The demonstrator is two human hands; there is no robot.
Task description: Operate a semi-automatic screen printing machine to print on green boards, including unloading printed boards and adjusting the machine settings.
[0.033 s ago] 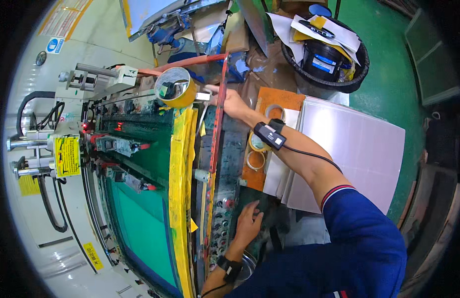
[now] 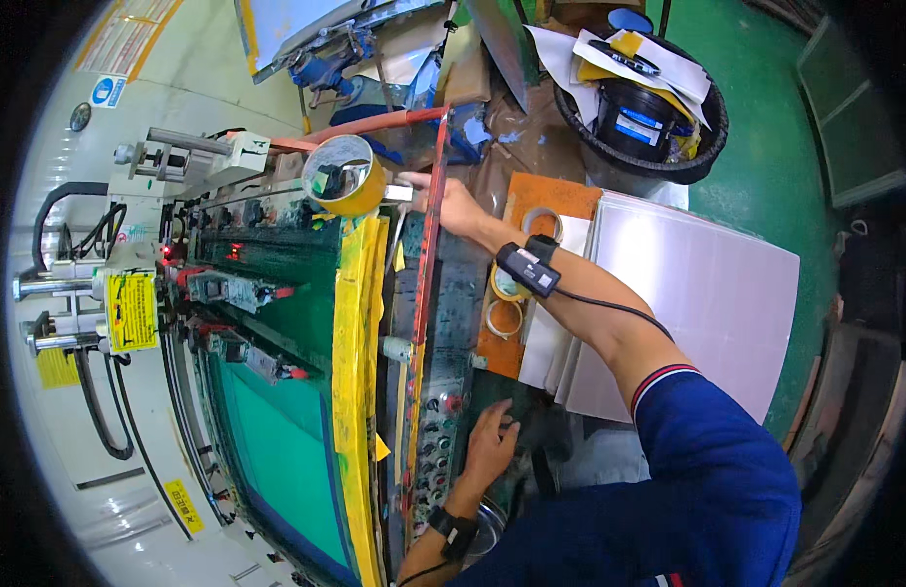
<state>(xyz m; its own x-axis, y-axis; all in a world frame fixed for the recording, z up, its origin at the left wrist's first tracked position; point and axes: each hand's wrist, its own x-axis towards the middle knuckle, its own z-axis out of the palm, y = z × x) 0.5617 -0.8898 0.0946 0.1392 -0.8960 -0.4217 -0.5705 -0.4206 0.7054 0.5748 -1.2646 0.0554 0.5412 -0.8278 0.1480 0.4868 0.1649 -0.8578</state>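
My right hand [image 2: 461,207] reaches to a red frame bar [image 2: 434,210], which hides part of its fingers. Its index finger stretches past the bar, above a small white piece [image 2: 398,194] at the side of a yellow can [image 2: 360,196]. The fingers look closed about that piece, but the grip is partly hidden. Inside the can are dark and green-stained bits. My left hand [image 2: 492,445] hangs beside a panel of round knobs [image 2: 439,445], fingers loosely bent and apart, holding nothing. A long yellow taped edge [image 2: 357,391] borders the green screen [image 2: 277,440].
Tape rolls [image 2: 504,317] lie on an orange board [image 2: 519,357], next to a stack of pale sheets [image 2: 697,284]. A black bin [image 2: 702,161] stuffed with paper and a black bucket stands behind. Machine clamps [image 2: 240,292] jut over the screen.
The yellow can and white piece have shifted very slightly left and down, along with my right index finger. My left hand has barely moved.
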